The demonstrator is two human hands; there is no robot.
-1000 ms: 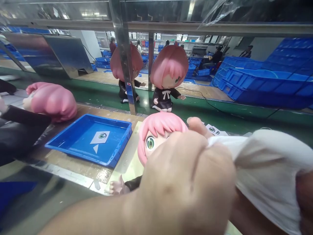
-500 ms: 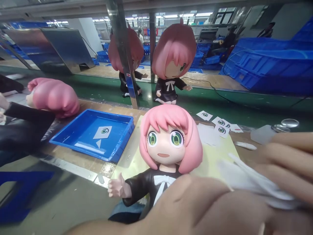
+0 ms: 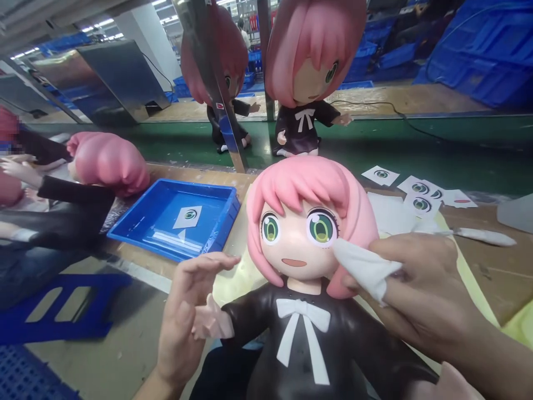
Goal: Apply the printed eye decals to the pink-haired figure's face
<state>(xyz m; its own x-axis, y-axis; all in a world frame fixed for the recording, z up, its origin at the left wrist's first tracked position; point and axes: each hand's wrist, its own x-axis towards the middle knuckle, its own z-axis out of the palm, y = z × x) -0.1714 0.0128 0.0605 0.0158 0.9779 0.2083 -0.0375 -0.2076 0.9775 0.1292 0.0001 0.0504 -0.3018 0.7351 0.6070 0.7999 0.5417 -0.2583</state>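
Note:
A large pink-haired doll figure (image 3: 303, 261) in a black dress with a white bow faces me, upright, with green eyes and a small open mouth. My right hand (image 3: 428, 283) holds a white cloth (image 3: 366, 266) drawn over a finger, its tip at the cheek beside the eye on the right. My left hand (image 3: 187, 311) is open, fingers curved, beside the figure's small outstretched hand. I cannot tell whether the two touch. Behind my right hand lies a white-wrapped stick-like tool (image 3: 485, 236).
Left of the figure, a shallow blue tray (image 3: 170, 191) of water holds an eye decal (image 3: 187, 216). More decal cards (image 3: 420, 189) lie at the right. Two similar figures stand on the green belt (image 3: 383, 136) behind a metal post (image 3: 233, 133). At the left sits another person's arm (image 3: 16, 228).
My left hand has moved from across the figure's front to its left side. My right hand has brought the cloth to the face. The view has tilted down.

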